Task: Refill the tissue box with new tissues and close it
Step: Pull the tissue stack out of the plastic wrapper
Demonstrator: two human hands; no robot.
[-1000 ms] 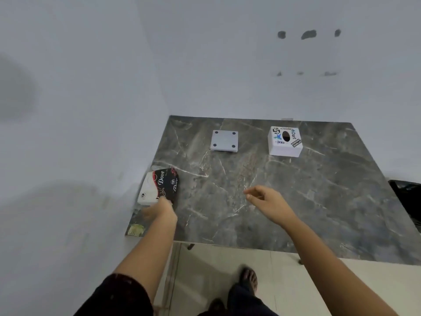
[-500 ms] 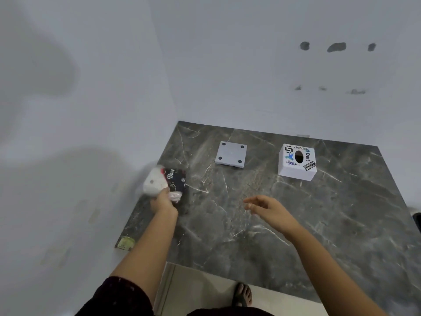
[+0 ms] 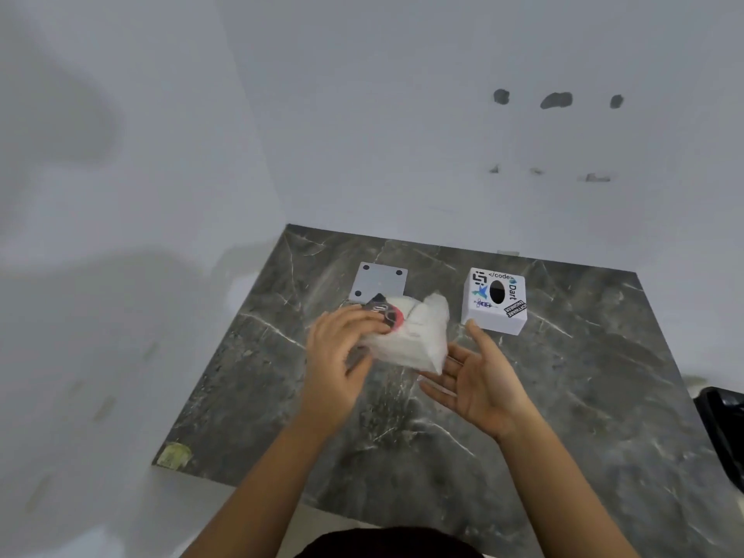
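My left hand grips a plastic pack of white tissues with a black and red printed end, held above the middle of the dark marble table. Just right of the pack and below it, my right hand is spread palm up, its fingers near the pack's lower corner; whether they touch it I cannot tell. The white cube tissue box, covered in stickers and with a dark oval hole on top, stands at the back right. Its flat grey lid with round corner dots lies at the back, partly hidden by the pack.
White walls close off the table's left side and back. A yellowish sticker marks the table's near left corner. A dark object sits past the right edge.
My left hand has lifted the tissue pack from the table's left edge and carried it right, to the middle. My right hand has turned palm up under it.
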